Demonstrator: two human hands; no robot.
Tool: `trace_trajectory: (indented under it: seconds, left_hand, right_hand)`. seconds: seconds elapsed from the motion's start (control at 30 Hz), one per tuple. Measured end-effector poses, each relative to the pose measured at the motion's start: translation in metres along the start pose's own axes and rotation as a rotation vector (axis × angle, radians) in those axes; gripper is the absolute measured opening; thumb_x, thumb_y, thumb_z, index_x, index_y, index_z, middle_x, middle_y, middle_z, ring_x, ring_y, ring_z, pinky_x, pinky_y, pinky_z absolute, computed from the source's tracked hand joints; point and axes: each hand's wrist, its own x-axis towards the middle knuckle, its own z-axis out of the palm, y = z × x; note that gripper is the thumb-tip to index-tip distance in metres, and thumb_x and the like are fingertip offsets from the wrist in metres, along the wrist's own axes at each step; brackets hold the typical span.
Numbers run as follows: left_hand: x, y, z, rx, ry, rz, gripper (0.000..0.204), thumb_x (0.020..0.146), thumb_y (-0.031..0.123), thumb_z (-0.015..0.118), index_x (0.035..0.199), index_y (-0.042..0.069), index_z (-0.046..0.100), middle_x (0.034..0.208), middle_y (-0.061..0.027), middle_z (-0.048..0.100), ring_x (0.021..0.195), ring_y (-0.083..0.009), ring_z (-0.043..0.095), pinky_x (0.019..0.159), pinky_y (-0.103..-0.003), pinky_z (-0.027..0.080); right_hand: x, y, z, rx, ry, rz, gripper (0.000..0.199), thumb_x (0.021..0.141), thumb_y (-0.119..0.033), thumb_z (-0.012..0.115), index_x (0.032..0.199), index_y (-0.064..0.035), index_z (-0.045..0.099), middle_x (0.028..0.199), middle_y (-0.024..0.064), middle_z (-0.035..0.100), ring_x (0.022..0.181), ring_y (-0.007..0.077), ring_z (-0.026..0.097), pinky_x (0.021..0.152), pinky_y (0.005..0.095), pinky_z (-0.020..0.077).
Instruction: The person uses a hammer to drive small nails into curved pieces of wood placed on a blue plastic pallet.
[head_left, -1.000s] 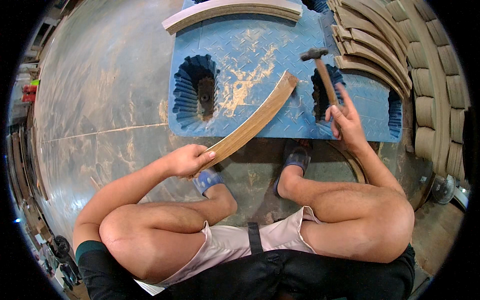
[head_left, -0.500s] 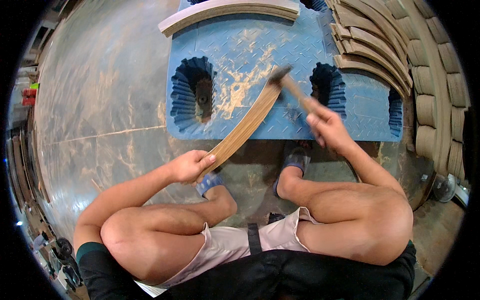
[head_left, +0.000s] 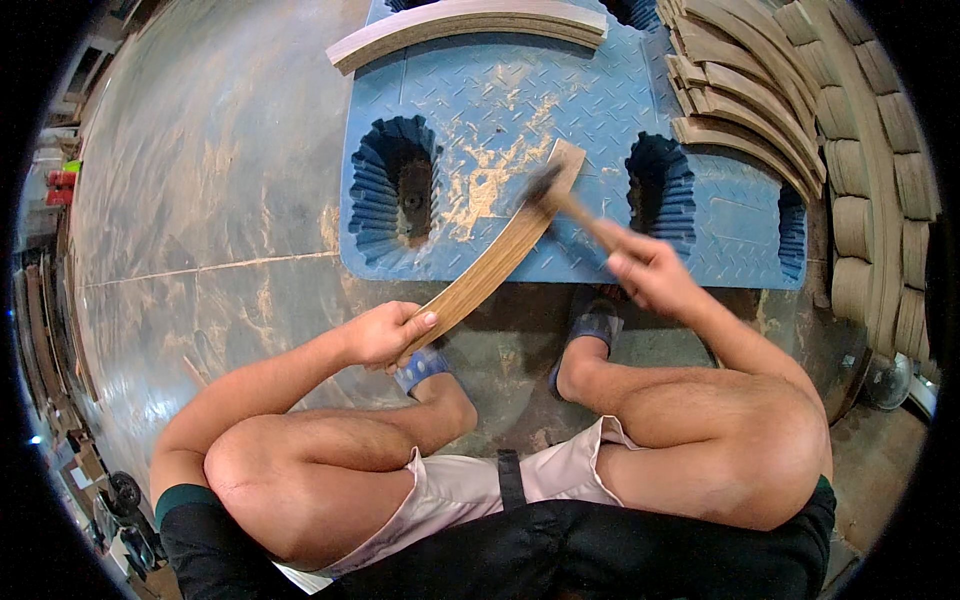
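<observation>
My left hand grips the near end of a curved wooden strip, thumb on top. The strip slants away to the right, and its far end lies over the blue plastic pallet. In my right hand is the wooden handle of a hammer. Its dark head is smeared by motion and sits at the strip's left edge, a short way below the far end. Whether the head touches the wood I cannot tell.
Another curved wooden piece lies across the pallet's far side. Curved strips are stacked at the far right, beside piled wood pieces. The pallet has deep ribbed holes and scattered sawdust. Grey floor spreads to the left.
The hammer head has moved from the strip's far tip down along it toward me, with my right hand slightly lower. My left hand keeps its hold.
</observation>
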Motion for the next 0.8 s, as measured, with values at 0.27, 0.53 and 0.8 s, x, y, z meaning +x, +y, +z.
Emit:
trace_trajectory:
  seconds: [0.27,0.53,0.8]
  left_hand:
    - [-0.003,-0.009,0.003,-0.025,0.021,-0.014,0.064,0.120,0.063,0.047,0.117,0.002,0.066,0.074,-0.0088,0.068,0.060,-0.0197,0.068,0.056,-0.038,0.056]
    - [0.004,-0.013,0.006,-0.025,0.019,0.023,0.064,0.120,0.063,0.047,0.118,0.002,0.067,0.073,-0.0075,0.066,0.058,-0.0201,0.067,0.054,-0.038,0.056]
    - [-0.011,-0.009,0.008,-0.048,0.059,-0.037,0.063,0.120,0.063,0.048,0.117,0.003,0.067,0.073,-0.0074,0.066,0.058,-0.0191,0.066,0.053,-0.038,0.054]
  right_hand:
    - [-0.012,-0.014,0.023,-0.977,-0.116,-0.725,0.077,0.092,-0.006,0.077,0.162,-0.0329,0.066,0.098,0.0082,0.065,0.078,0.0345,0.069,0.068,0.0468,0.0582]
    - [0.008,0.002,-0.020,-1.073,0.332,-0.641,0.073,0.102,-0.005,0.068,0.166,-0.0389,0.061,0.092,0.0104,0.068,0.077,0.0327,0.070,0.068,0.0463,0.0610]
    - [0.004,0.009,0.007,-1.103,0.049,-0.824,0.076,0.094,-0.008,0.073,0.164,-0.0371,0.063,0.088,0.0098,0.059,0.070,0.0325,0.065,0.062,0.0470,0.0571]
